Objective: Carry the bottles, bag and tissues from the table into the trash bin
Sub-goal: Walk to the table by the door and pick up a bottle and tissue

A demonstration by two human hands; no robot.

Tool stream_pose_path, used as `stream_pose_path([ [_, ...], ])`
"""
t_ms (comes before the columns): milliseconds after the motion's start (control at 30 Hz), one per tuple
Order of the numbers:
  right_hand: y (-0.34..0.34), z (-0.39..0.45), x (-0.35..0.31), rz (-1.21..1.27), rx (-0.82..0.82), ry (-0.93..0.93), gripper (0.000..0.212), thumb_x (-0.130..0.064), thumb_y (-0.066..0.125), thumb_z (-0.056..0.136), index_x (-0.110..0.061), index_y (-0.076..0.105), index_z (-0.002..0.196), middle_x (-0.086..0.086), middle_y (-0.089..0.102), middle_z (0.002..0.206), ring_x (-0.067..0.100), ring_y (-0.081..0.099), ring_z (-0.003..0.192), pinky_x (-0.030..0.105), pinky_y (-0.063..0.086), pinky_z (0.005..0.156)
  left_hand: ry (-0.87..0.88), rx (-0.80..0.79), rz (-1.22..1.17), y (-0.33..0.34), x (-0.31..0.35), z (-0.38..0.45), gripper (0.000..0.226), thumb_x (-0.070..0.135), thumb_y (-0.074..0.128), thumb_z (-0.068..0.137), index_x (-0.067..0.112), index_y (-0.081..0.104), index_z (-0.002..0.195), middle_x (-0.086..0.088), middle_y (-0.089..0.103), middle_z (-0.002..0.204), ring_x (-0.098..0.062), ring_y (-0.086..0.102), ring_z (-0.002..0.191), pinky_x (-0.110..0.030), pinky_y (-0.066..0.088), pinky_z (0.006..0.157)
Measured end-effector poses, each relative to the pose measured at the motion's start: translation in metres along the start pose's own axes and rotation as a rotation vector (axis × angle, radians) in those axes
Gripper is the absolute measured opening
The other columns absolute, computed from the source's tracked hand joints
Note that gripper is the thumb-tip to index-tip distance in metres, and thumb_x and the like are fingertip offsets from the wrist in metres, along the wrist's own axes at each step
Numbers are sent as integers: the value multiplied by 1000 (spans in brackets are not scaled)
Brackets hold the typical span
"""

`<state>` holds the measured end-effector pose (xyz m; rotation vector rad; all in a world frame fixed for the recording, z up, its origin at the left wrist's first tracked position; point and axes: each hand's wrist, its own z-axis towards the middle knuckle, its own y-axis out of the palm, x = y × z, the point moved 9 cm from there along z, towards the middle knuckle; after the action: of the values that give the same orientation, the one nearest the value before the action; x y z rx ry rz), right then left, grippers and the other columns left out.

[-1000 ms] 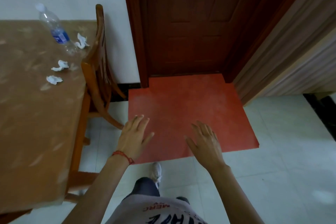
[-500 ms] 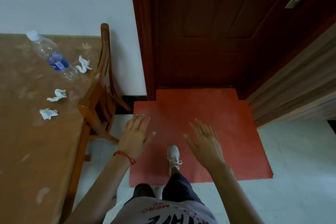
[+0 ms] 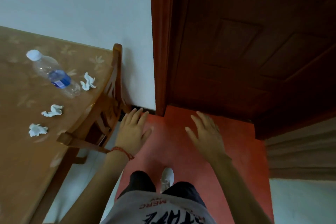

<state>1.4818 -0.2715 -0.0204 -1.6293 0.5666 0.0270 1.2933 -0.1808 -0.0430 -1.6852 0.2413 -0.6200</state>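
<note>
Nearest the camera, both hands hang out in front, fingers spread and loose: the left hand (image 3: 131, 132), with a red cord at the wrist, and the right hand (image 3: 206, 134) each have an empty grip, holding nothing.

The risk, as I judge it, comes from the wooden slat-back chair (image 3: 101, 120) tucked at the counter's corner, which stands between the left hand and the litter. A reach across it could catch the chair back or sweep things off the edge. The three crumpled white tissues (image 3: 52, 111) are light and could scatter or be missed. The clear plastic water bottle with a blue label (image 3: 52, 74) looks empty and leans in this wide view, so a careless brush could tip it and send it rolling.

All of these sit on the brown leaf-patterned counter (image 3: 21, 151), well apart from either hand. No bag and no trash bin are in view.

Underfoot is a red floor mat (image 3: 236, 151) on pale tiles. Beyond stand a white wall and a dark wooden panelled door (image 3: 245, 51).
</note>
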Motion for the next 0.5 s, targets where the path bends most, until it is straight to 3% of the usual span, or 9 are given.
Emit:
stream_pose_path([
  [133, -8, 29, 0, 26, 34, -23, 61, -48, 34, 83, -9, 57, 123, 15, 54, 132, 33, 50, 122, 48, 40, 98, -41, 26, 27, -9, -5, 20, 60, 47, 34, 85, 5, 54, 123, -18, 58, 125, -38, 50, 120, -54, 40, 97],
  [333, -14, 62, -14, 21, 38, -76, 61, -49, 32, 85, -11, 52, 129, 12, 48, 138, 30, 43, 128, 43, 34, 104, -72, 46, 32, -28, -13, 45, 73, 57, 11, 91, 7, 53, 124, -16, 58, 125, -36, 50, 120, -51, 38, 99],
  [500, -22, 93, -39, 17, 51, -144, 59, -48, 34, 86, -10, 54, 127, 13, 50, 136, 30, 46, 126, 42, 36, 102, -101, 96, 34, -46, -30, 61, 67, 55, 20, 91, 7, 52, 124, -16, 57, 125, -36, 49, 121, -51, 37, 99],
])
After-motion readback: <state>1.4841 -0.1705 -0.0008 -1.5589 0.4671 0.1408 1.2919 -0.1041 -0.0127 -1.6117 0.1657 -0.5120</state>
